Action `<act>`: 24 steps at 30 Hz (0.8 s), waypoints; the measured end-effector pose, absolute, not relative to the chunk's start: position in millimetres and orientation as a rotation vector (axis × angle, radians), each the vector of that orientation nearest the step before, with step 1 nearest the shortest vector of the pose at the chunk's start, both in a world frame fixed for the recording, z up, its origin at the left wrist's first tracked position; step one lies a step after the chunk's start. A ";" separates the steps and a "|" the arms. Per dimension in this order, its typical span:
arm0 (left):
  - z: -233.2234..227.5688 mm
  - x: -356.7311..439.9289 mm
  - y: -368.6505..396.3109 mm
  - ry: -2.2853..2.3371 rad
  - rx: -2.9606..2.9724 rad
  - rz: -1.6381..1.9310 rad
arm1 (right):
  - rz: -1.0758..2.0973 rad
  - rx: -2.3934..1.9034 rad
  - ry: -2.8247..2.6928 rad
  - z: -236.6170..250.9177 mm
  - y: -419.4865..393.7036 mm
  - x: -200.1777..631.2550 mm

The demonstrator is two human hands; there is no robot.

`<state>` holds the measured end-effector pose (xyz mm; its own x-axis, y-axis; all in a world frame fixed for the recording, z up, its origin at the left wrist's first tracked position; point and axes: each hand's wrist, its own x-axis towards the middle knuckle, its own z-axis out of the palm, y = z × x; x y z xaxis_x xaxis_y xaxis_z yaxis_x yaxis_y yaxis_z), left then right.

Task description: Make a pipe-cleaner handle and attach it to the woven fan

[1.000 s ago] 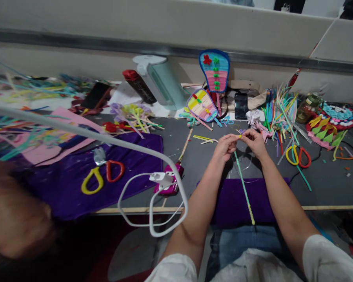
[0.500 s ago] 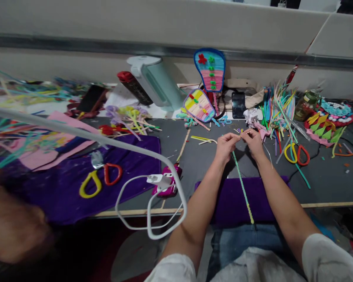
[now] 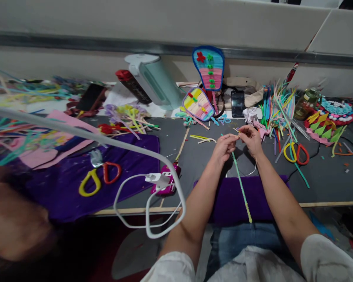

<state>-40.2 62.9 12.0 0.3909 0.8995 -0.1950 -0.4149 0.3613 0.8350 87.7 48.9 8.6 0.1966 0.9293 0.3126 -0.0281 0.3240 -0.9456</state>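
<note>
A pale wall point(image 3: 76, 17) runs behind a dark grey table point(image 3: 175, 137) crowded with craft scraps. In the head view, a pale green kettle point(image 3: 160, 84) and a red-capped bottle point(image 3: 133, 86) stand along the back, left of a blue-edged paddle-shaped piece point(image 3: 208, 68) and a smaller striped piece point(image 3: 197, 103). A phone point(image 3: 238, 105) is to their right, then a bunch of coloured strips point(image 3: 278, 107).

The person's left hand point(image 3: 224, 148) has its fingers curled narrowly around a thin green-and-yellow stem point(image 3: 240, 181), whose yellow end slants down toward the person, above a folded purple cloth point(image 3: 223, 199). The right hand point(image 3: 253, 141) has its fingers drawn narrow, tips meeting those of the left; whether something small sits between them cannot be told. Yellow-and-red scissors point(image 3: 284, 152) lie to the right of the hands. At the left edge is a blurred part of another person point(image 3: 17, 215), well apart from both hands
</note>
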 end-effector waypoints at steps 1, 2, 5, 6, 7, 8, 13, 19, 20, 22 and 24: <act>12.3 -40.9 63.3 0.732 0.781 0.947 | 0.852 -1.019 -1.187 8.1 49.2 89.0; 12.7 -41.8 63.7 0.727 0.776 0.943 | 0.850 -1.027 -1.209 7.8 49.5 90.7; 14.6 -44.6 65.0 0.708 0.758 0.933 | 0.879 -1.048 -1.276 7.6 50.5 97.1; 15.3 -45.4 65.2 0.702 0.754 0.930 | 0.889 -1.054 -1.299 7.7 50.8 99.4; 16.0 -46.0 65.4 0.698 0.751 0.929 | 0.890 -1.059 -1.320 7.7 51.2 101.7; 16.5 -46.4 65.4 0.696 0.750 0.928 | 0.885 -1.063 -1.339 7.8 51.5 103.6; 16.9 -46.0 64.6 0.726 0.781 0.978 | 0.860 -1.096 -1.353 10.4 50.8 106.5; 15.7 -43.8 63.0 0.800 0.923 1.092 | 0.989 -1.126 -1.240 12.9 47.6 99.9; 15.7 -43.2 62.7 0.815 0.950 1.111 | 1.027 -1.130 -1.202 12.9 47.3 98.8; 15.7 -42.3 62.3 0.845 0.981 1.134 | 1.105 -1.139 -1.112 12.8 47.2 97.1; 15.3 -42.6 62.8 0.855 0.971 1.134 | 1.180 -1.138 -1.047 12.9 47.3 96.8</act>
